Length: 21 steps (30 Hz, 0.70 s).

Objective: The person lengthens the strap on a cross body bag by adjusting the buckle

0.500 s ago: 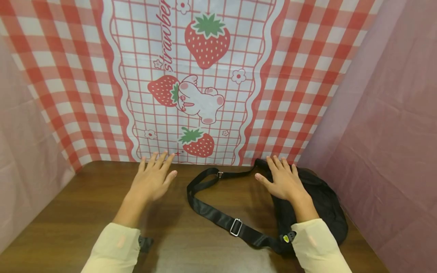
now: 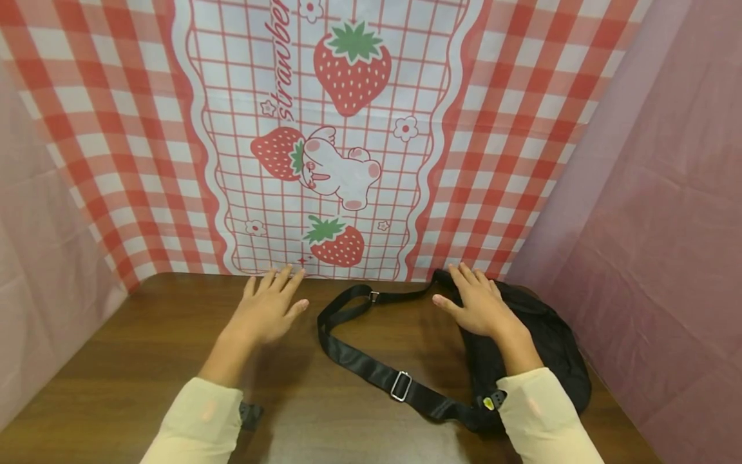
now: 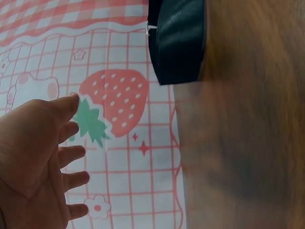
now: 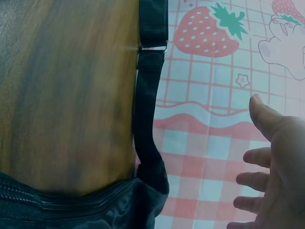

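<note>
A black shoulder bag (image 2: 545, 341) lies on the right side of the wooden table (image 2: 145, 361), partly hidden behind the right forearm. Its strap (image 2: 359, 364) loops out to the left across the tabletop, with a metal slider buckle (image 2: 401, 386) on it. My left hand (image 2: 266, 316) hovers over the table left of the strap, fingers spread, holding nothing. Over the bag's left edge is my right hand (image 2: 481, 309), its fingers also straight and spread, with nothing in its grasp. In the right wrist view, the bag's zipper (image 4: 28, 195) shows along its top.
A red-and-white checked cloth (image 2: 510, 129) printed with strawberries hangs behind the table's far edge. Pink cloth walls (image 2: 666, 212) stand at both sides. Each sleeve cuff carries a small dark device, such as the one (image 2: 251, 416) at the left wrist.
My left hand has shifted slightly to the right. The right hand has barely moved, its fingers turning a little leftward. The bag and strap lie as before.
</note>
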Motion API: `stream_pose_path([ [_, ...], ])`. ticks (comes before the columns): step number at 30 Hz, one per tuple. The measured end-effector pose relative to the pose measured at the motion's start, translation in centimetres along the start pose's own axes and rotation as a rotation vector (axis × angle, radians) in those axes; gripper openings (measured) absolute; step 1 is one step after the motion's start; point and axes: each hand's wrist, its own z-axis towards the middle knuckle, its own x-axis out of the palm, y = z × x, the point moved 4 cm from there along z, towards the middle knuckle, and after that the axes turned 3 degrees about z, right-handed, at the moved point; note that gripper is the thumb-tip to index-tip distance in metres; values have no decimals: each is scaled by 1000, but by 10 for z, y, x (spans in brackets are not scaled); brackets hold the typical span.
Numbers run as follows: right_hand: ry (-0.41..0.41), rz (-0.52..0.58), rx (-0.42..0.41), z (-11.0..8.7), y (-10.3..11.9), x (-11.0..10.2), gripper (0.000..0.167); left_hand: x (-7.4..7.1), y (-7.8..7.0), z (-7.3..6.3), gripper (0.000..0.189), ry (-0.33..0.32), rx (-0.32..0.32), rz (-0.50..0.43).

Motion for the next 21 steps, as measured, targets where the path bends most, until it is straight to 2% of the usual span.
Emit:
stream_pose_path([
  [4,19,26,-24,0,6,-1,89,8,-10,3,64,46,44,-11],
  [11,46,21,-65,1,18,-3,86,30,-39,10,62,123,119,0],
  [16,76,38,-116,3,26,1,83,44,-62,15,56,146,220,6],
  [21,140,53,-172,4,32,10,81,55,-80,17,49,150,308,36],
])
